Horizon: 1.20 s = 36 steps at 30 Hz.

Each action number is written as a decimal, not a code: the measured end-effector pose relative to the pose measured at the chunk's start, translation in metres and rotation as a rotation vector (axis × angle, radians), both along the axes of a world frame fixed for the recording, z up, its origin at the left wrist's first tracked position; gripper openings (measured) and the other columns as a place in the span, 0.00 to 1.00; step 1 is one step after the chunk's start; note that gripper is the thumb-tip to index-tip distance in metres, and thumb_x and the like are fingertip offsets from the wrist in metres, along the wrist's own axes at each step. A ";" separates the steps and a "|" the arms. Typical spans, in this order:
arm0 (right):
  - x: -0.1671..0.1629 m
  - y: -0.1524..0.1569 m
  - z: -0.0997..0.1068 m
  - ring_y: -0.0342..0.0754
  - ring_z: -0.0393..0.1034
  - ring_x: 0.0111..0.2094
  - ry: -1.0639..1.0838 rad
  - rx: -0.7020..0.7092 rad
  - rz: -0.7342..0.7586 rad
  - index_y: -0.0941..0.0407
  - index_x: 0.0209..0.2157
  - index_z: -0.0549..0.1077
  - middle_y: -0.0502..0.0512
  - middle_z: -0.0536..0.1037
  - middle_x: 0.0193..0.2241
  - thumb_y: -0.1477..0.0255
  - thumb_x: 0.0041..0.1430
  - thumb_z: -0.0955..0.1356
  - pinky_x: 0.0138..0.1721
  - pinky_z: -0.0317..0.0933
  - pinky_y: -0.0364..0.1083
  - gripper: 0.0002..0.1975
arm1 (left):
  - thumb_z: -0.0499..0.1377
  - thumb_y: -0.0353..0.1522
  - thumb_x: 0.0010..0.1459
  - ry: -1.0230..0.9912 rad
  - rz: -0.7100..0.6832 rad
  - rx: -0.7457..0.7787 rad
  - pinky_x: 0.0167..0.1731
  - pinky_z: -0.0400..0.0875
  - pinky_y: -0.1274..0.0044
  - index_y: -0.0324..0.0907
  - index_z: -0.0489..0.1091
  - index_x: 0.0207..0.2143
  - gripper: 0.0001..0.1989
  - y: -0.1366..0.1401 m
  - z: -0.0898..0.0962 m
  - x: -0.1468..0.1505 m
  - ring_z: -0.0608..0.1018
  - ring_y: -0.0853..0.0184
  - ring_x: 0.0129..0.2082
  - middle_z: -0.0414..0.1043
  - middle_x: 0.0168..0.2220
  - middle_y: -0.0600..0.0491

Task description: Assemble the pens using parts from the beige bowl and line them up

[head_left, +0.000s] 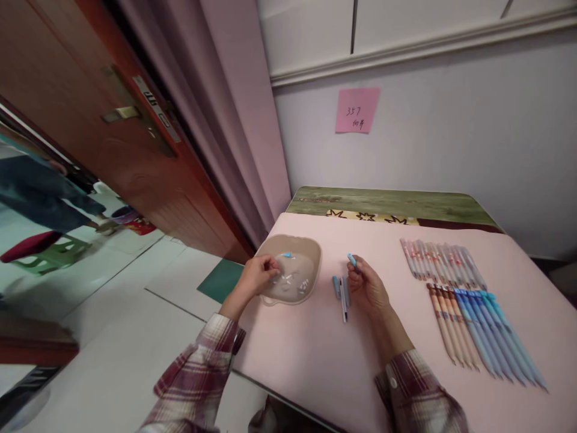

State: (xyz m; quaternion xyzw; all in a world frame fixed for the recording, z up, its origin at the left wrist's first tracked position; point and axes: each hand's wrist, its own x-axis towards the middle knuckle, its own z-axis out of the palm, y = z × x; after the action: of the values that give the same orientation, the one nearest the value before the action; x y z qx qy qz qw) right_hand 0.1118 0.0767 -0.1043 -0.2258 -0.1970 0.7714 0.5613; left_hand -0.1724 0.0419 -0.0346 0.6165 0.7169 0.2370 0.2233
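My left hand (259, 274) is over the left side of a shallow beige tray (315, 255), its fingers pinched together; whatever is in them is too small to make out. Several small white pieces (303, 286) and a small blue tip (286, 255) lie in the tray. My right hand (370, 287) is closed around a short light-blue pen part (352, 260), which sticks up from the fingertips. Just left of that hand, a short blue pen piece (336, 287) and a slim pen refill (344, 304) lie on the table, beside a greyish barrel partly behind the fingers.
On the pink tabletop (306, 349) at right lie a row of clear pens with reddish prints (442, 263) and a row of orange and blue pens (482, 331). A wall stands behind. Left are a door (148, 150), a green stool (54, 255) and a person's legs (45, 186).
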 end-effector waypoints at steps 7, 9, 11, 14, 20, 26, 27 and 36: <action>-0.002 -0.003 -0.001 0.34 0.58 0.21 -0.064 -0.004 0.007 0.56 0.34 0.77 0.48 0.74 0.30 0.72 0.43 0.77 0.20 0.59 0.34 0.14 | 0.58 0.25 0.43 0.128 -0.219 -0.046 0.28 0.57 0.79 0.41 0.70 0.24 0.04 0.017 0.004 -0.005 0.67 0.70 0.26 0.68 0.23 0.58; -0.003 -0.004 -0.001 0.35 0.57 0.21 -0.063 -0.011 0.017 0.57 0.33 0.77 0.49 0.73 0.29 0.70 0.44 0.77 0.19 0.58 0.34 0.12 | 0.58 0.26 0.44 0.161 -0.243 -0.051 0.28 0.57 0.78 0.41 0.70 0.25 0.04 0.022 0.007 -0.008 0.67 0.70 0.26 0.68 0.23 0.58; -0.003 -0.004 -0.001 0.36 0.57 0.21 -0.043 -0.022 0.031 0.57 0.31 0.76 0.48 0.71 0.27 0.67 0.47 0.76 0.20 0.57 0.35 0.11 | 0.57 0.25 0.45 0.183 -0.265 -0.064 0.28 0.56 0.78 0.41 0.70 0.25 0.03 0.023 0.008 -0.009 0.66 0.70 0.25 0.68 0.23 0.58; -0.004 -0.005 -0.002 0.36 0.56 0.21 -0.011 -0.022 0.040 0.56 0.29 0.75 0.47 0.67 0.25 0.64 0.50 0.74 0.20 0.56 0.36 0.10 | 0.57 0.25 0.46 0.195 -0.309 -0.093 0.28 0.57 0.79 0.40 0.70 0.25 0.04 0.019 0.009 -0.007 0.67 0.70 0.26 0.69 0.24 0.57; -0.008 -0.003 -0.003 0.35 0.53 0.20 -0.038 0.013 0.019 0.57 0.30 0.75 0.47 0.66 0.28 0.64 0.51 0.74 0.18 0.54 0.36 0.11 | 0.57 0.24 0.45 0.241 -0.324 -0.104 0.29 0.58 0.79 0.41 0.71 0.25 0.05 0.014 0.008 -0.007 0.69 0.70 0.27 0.71 0.26 0.56; -0.009 0.000 -0.004 0.34 0.51 0.20 -0.077 -0.007 0.017 0.57 0.34 0.77 0.47 0.66 0.28 0.63 0.51 0.75 0.17 0.53 0.35 0.12 | 0.55 0.25 0.48 0.319 -0.162 -0.060 0.29 0.57 0.78 0.41 0.71 0.27 0.06 0.034 0.004 -0.012 0.69 0.68 0.28 0.70 0.25 0.54; -0.009 0.000 -0.004 0.34 0.51 0.20 -0.075 -0.011 0.020 0.56 0.34 0.77 0.47 0.66 0.28 0.63 0.50 0.75 0.17 0.53 0.34 0.13 | 0.55 0.25 0.47 0.317 -0.162 -0.066 0.29 0.57 0.78 0.41 0.71 0.27 0.06 0.037 0.004 -0.011 0.69 0.68 0.28 0.70 0.25 0.55; -0.008 0.001 0.002 0.35 0.55 0.21 -0.085 -0.007 0.066 0.57 0.32 0.76 0.47 0.67 0.28 0.63 0.49 0.75 0.18 0.56 0.35 0.13 | 0.57 0.25 0.42 0.259 -0.264 -0.193 0.26 0.59 0.80 0.40 0.72 0.23 0.05 0.035 -0.012 0.003 0.70 0.70 0.25 0.71 0.22 0.57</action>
State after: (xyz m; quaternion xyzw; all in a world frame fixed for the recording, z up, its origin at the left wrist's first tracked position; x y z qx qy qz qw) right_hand 0.1036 0.0775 -0.1027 -0.2539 -0.2255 0.7797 0.5261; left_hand -0.1692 0.0768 -0.0464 0.7060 0.6721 0.0547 0.2166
